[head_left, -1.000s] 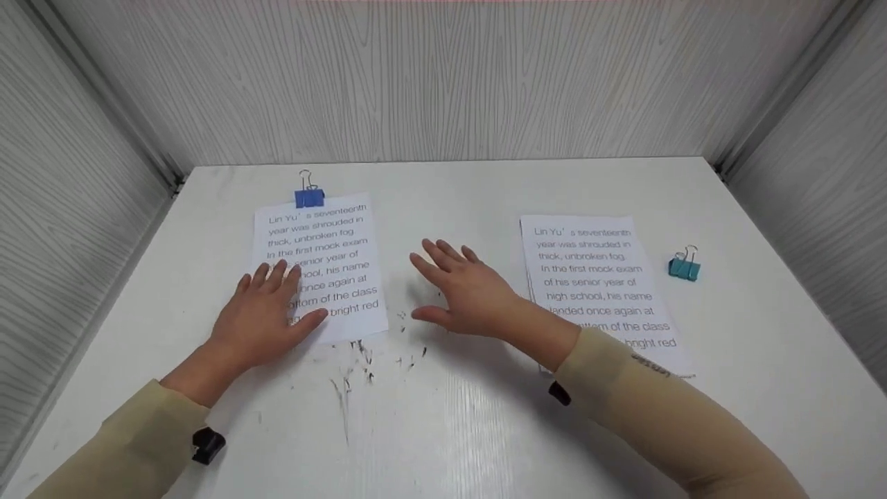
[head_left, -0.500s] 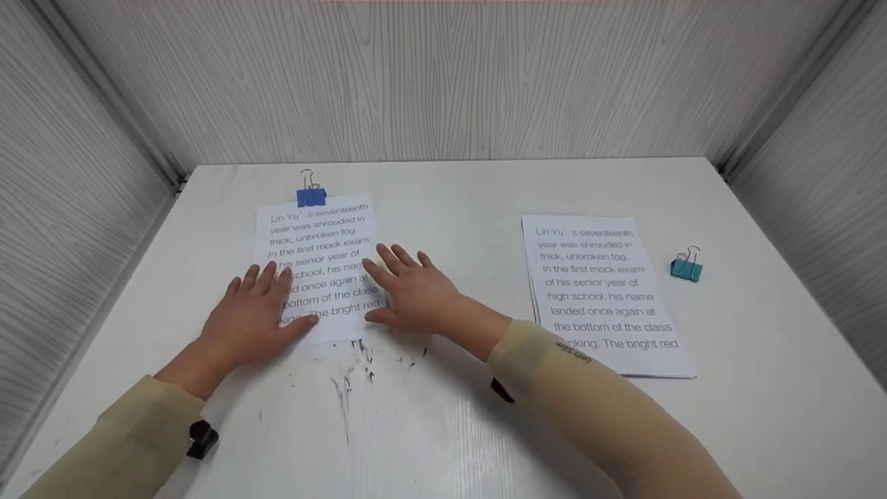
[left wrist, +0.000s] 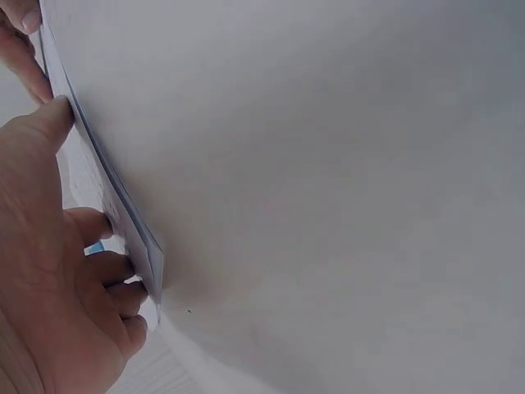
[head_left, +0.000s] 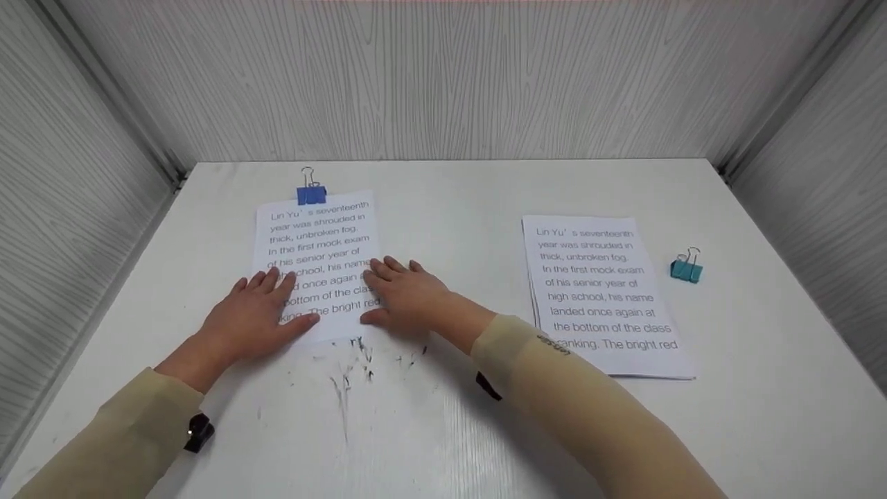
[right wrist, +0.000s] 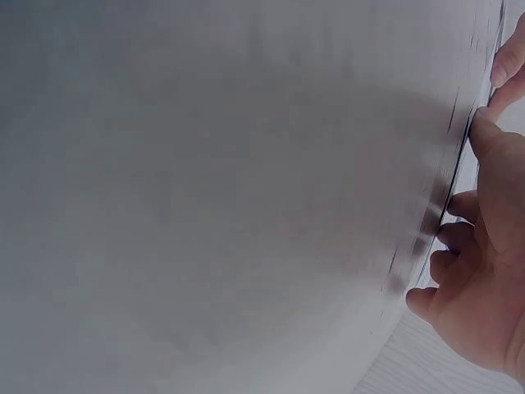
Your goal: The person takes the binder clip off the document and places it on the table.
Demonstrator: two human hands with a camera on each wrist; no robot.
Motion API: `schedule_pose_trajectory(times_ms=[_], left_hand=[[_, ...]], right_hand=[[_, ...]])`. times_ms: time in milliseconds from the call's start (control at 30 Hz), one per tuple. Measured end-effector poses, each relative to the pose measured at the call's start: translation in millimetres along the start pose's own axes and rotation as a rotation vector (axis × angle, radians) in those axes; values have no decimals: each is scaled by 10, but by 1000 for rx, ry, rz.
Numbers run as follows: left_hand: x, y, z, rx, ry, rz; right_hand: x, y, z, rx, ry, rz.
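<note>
A stack of printed sheets (head_left: 319, 239) lies at the left of the table, a blue binder clip (head_left: 311, 195) on its top edge with wire handles raised. My left hand (head_left: 248, 315) rests on the stack's lower left, fingers spread and thumb on the lower part of the page. From the other side, my right hand (head_left: 409, 294) touches the right edge with its fingertips and thumb. In the left wrist view, several sheet edges (left wrist: 115, 185) show beside the left thumb (left wrist: 56, 119). Part of the text is hidden under the hands.
A second stack of printed sheets (head_left: 603, 291) lies to the right, its edges slightly uneven, partly behind the right sleeve. Beside it stands a teal binder clip (head_left: 686, 270). Dark scuff marks (head_left: 357, 374) streak the white table (head_left: 443, 430). Grey wood-grain panels (head_left: 443, 80) enclose the back and sides.
My right hand has moved left across the table to the right edge of the clipped stack. The left hand has shifted slightly left and uncovers more text.
</note>
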State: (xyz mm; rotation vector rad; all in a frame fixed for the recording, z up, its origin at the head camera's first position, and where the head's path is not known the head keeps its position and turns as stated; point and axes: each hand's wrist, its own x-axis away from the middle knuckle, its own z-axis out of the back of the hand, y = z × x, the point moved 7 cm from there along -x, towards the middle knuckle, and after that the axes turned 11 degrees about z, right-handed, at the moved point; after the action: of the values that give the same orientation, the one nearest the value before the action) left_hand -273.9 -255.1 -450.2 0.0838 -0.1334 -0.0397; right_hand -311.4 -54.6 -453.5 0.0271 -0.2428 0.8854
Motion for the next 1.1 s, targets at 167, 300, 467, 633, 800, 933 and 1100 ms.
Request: schedule_pose_trajectory(times_ms=[167, 300, 467, 633, 800, 933, 1100], left_hand=[[-4, -17, 1, -6, -15, 6], [-21, -22, -6, -8, -20, -2], [-23, 20, -14, -8, -18, -9], [0, 109, 0, -10, -6, -16], [9, 277, 21, -15, 5, -32], [26, 432, 15, -31, 3, -51], [44, 621, 5, -44, 11, -87]], right_hand=[[-21, 5, 7, -9, -10, 18], [-35, 21, 7, -12, -21, 13], [-15, 43, -21, -8, -26, 14], [67, 70, -29, 22, -27, 28], [226, 134, -20, 4, -27, 35], [367, 196, -33, -2, -30, 47], [549, 269, -33, 6, -37, 54]])
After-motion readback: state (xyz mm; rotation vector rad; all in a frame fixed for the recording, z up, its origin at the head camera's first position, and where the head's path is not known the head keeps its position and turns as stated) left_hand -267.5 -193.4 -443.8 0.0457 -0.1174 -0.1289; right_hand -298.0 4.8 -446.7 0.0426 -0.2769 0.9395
